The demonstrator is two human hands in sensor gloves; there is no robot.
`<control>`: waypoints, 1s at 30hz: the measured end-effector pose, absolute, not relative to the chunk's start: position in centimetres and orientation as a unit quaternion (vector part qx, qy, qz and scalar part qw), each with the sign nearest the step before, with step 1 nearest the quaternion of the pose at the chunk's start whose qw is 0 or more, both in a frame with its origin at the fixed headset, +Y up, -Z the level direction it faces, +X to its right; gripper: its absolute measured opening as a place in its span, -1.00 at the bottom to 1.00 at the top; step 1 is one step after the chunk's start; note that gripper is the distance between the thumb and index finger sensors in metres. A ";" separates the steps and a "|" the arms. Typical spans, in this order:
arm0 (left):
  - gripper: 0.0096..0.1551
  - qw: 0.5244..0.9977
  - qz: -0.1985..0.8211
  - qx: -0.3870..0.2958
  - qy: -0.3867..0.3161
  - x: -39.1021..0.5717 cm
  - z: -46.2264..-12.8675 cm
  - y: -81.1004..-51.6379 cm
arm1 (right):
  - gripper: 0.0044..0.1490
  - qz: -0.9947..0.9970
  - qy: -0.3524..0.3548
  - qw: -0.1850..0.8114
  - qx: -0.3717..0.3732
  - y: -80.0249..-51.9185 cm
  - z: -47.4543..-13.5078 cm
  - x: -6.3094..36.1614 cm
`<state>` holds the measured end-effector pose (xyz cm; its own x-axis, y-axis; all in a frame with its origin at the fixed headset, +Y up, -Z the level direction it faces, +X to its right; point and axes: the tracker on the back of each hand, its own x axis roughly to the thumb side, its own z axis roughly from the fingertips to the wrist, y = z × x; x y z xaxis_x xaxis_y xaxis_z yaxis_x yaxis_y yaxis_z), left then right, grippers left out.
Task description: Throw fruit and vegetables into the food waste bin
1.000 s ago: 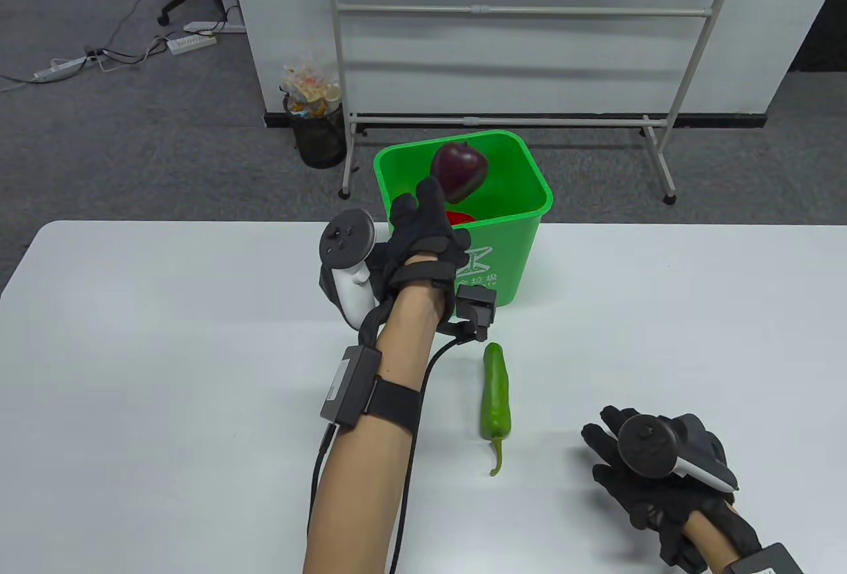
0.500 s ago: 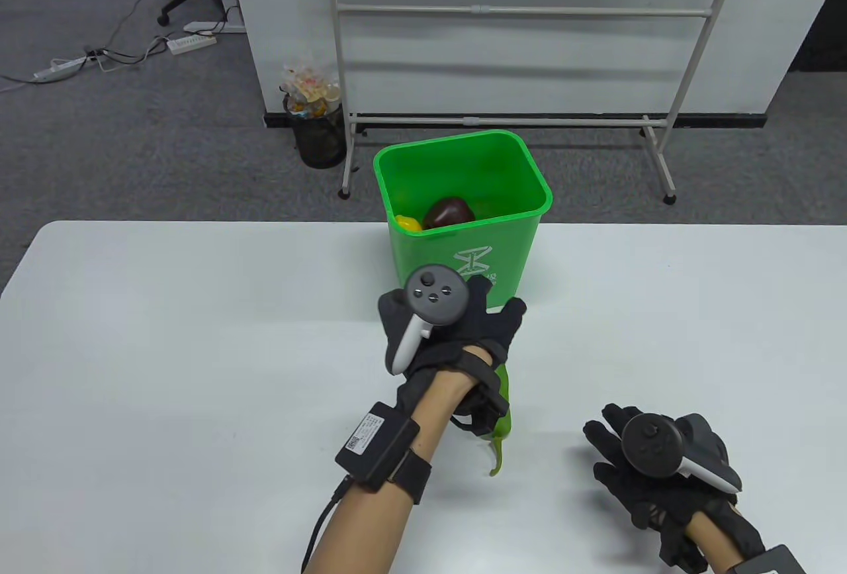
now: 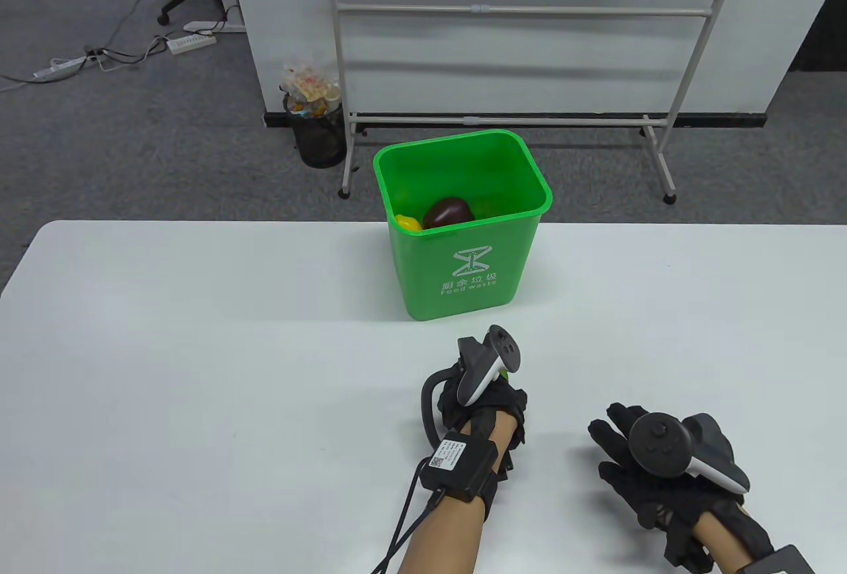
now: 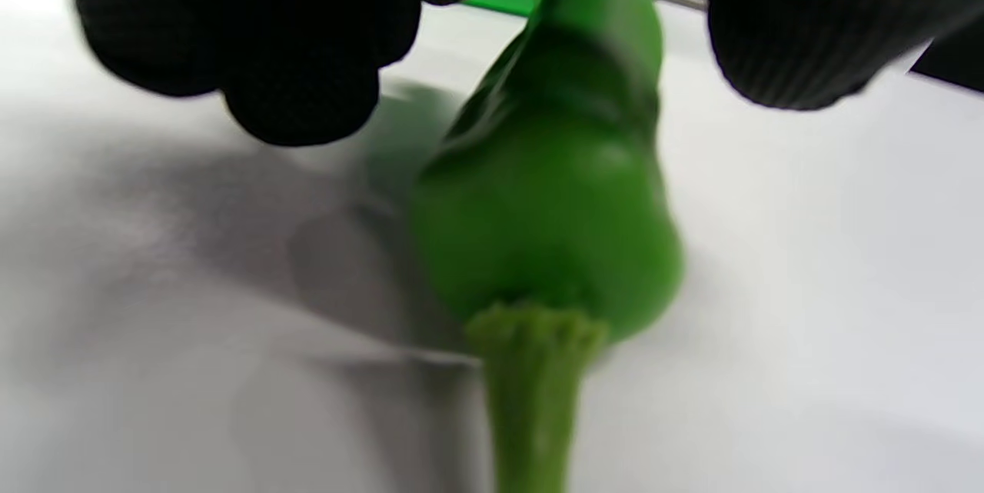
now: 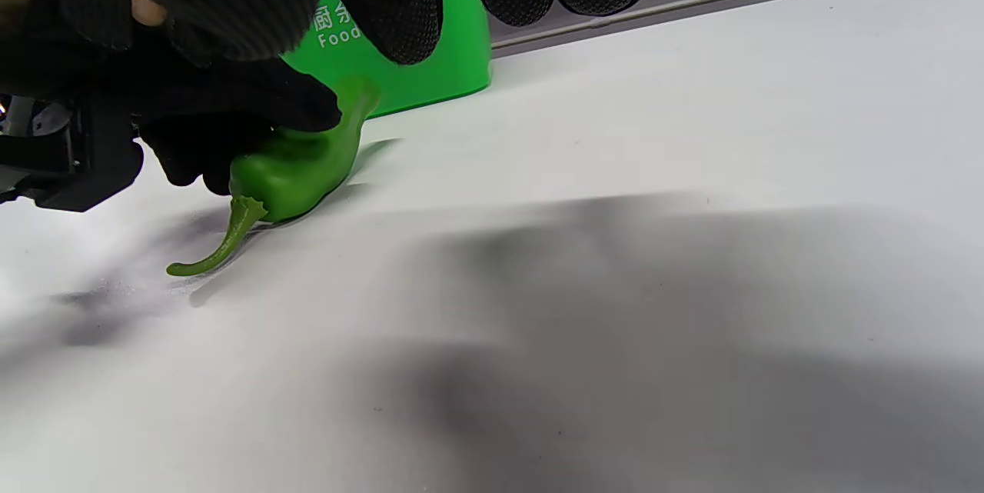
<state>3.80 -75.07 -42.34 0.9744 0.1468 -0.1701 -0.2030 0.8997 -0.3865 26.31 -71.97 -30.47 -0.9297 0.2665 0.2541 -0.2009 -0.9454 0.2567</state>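
Observation:
The green food waste bin (image 3: 463,269) stands at the table's far middle, with a dark purple fruit (image 3: 448,212) and a yellow item (image 3: 408,223) inside. A green pepper (image 5: 288,170) lies on the table in front of the bin, stem toward me. In the table view only a sliver of it (image 3: 504,374) shows under my left hand (image 3: 486,402). In the left wrist view its fingers (image 4: 300,93) and thumb (image 4: 807,39) straddle the pepper (image 4: 553,231) with small gaps. My right hand (image 3: 622,441) rests open and empty on the table to the right.
A whiteboard stand (image 3: 503,117) is on the floor behind the table. A wire wastebasket (image 3: 317,130) stands beside it. The table's far edge (image 3: 198,223) runs behind the bin. The bin's base also shows in the right wrist view (image 5: 453,54).
My left hand let the purple fruit drop into the bin, drew back toward me and came down over the green pepper. My right hand has barely moved.

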 end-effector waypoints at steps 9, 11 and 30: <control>0.05 0.968 0.087 -0.227 0.053 4.1 -42.7 -76.2 | -0.09 0.976 0.120 0.113 0.142 -72.2 -30.4 26.3; 0.00 0.973 0.081 -0.215 0.039 4.0 -42.5 -76.1 | -0.09 0.976 0.121 0.110 0.144 -72.3 -30.4 26.2; -0.05 0.680 0.622 -0.328 -0.208 -1.0 -33.1 -78.7 | -0.09 0.975 0.139 0.081 0.156 -73.0 -30.2 25.1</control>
